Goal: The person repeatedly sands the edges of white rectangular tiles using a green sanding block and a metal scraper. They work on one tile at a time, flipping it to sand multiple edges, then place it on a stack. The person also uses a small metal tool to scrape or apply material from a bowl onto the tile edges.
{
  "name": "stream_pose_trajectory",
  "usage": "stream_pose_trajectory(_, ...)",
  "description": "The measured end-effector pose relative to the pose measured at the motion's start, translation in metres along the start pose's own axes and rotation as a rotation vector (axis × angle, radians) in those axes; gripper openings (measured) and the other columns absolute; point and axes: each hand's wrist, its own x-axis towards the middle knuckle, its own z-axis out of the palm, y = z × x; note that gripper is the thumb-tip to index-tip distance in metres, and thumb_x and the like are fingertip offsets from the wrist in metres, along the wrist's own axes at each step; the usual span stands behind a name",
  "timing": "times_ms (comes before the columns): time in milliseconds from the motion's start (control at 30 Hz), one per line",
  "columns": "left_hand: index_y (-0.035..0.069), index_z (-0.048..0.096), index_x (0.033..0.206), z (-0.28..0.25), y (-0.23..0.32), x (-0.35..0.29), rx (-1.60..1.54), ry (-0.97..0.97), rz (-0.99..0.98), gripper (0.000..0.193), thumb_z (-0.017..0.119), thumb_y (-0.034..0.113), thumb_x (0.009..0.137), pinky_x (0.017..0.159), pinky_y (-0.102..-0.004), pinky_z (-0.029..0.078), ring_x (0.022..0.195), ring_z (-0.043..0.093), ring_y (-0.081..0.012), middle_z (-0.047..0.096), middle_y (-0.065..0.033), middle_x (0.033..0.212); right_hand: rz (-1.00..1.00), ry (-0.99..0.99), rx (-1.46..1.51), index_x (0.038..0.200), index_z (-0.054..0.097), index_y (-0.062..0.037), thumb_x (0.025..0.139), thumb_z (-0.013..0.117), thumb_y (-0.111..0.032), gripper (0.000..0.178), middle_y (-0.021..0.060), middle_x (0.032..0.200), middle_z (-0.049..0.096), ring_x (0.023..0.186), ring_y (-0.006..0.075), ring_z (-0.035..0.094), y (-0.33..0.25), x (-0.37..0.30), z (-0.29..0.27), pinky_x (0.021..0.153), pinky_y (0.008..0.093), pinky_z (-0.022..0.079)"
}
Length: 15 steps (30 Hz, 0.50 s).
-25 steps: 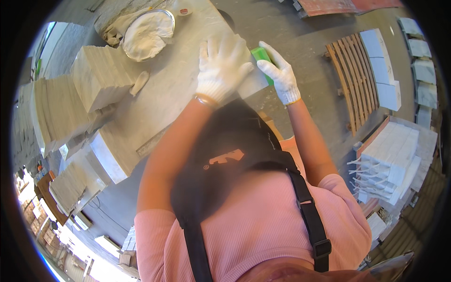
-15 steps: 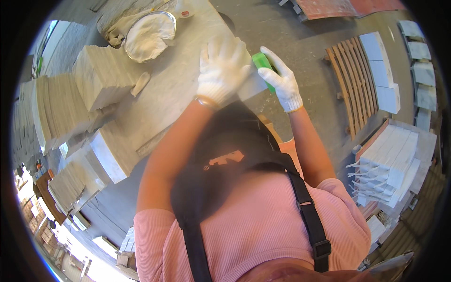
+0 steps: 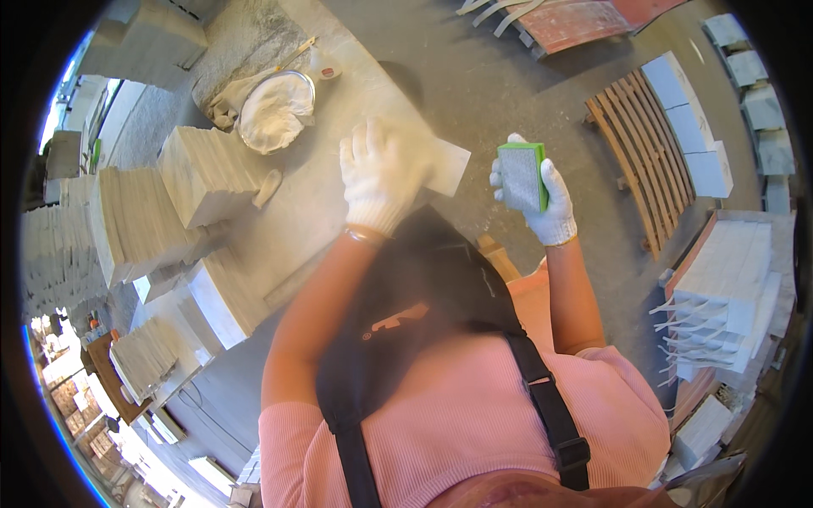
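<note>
My right hand (image 3: 555, 207), in a white knitted glove, grips a green sanding block (image 3: 527, 173) and holds it up to the right of the table. The block's grey, gritty broad face is turned into view. My left hand (image 3: 379, 173), gloved alike, lies flat with fingers stretched over a pale stone tile (image 3: 449, 168) at the table's edge. One corner of the tile sticks out past the edge; the hand covers much of the rest. The block and the tile are apart.
On the dusty worktable (image 3: 326, 182) stand a metal bowl of white material (image 3: 275, 114), a small bottle (image 3: 324, 68) and stacks of stone tiles (image 3: 207, 173). A slatted wooden pallet (image 3: 635, 152) with pale blocks and a strapped stack (image 3: 724, 275) stand on the right.
My right hand has moved away from the tile's edge and turned the sanding block so its grey face shows. The left hand stays on the tile. The whole view has shifted slightly.
</note>
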Motion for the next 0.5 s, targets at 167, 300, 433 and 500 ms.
stream_pose_trajectory(167,0.003,0.061,0.133,-0.006,-0.027,0.014,-0.013,-0.099,0.354,0.081,0.081,0.048,0.069,0.115,-0.0552,0.032,0.139,0.042,-0.0414,0.056,-0.0183,0.14,0.219,-0.342,0.018,0.151,0.044,-0.0006,0.098,0.06,-0.051,0.075,0.0191,0.132,0.062,0.112,0.0306,0.067,0.002,0.0,0.034,0.084,0.0444,0.059)
stream_pose_trajectory(300,0.008,0.058,0.139,-0.001,-0.043,0.023,-0.088,-0.149,0.411,0.092,0.083,0.053,0.062,0.117,-0.0564,0.031,0.143,0.038,-0.0413,0.056,-0.0144,0.144,0.342,-0.26,-0.13,0.139,0.056,0.0006,0.103,0.058,-0.039,0.054,0.0148,0.12,0.07,0.102,0.0258,0.072,-0.005,0.035,0.05,0.076,0.0402,0.061)
stream_pose_trajectory(433,0.011,0.062,0.135,0.002,-0.047,0.024,-0.147,-0.058,0.452,0.089,0.084,0.052,0.059,0.115,-0.0565,0.032,0.141,0.041,-0.0393,0.058,-0.0116,0.14,0.118,0.065,-0.155,0.133,0.06,-0.0016,0.102,0.062,-0.041,0.05,0.0155,0.117,0.071,0.101,0.028,0.073,-0.03,0.077,0.043,0.075,0.0422,0.061)
stream_pose_trajectory(500,0.011,0.064,0.131,0.001,-0.045,0.022,-0.179,-0.048,0.44,0.085,0.084,0.05,0.058,0.114,-0.0556,0.034,0.139,0.043,-0.0376,0.06,-0.011,0.137,0.068,0.19,-0.175,0.133,0.06,-0.0018,0.102,0.061,-0.043,0.052,0.0167,0.12,0.07,0.105,0.0302,0.072,-0.039,0.083,0.036,0.079,0.0441,0.06)
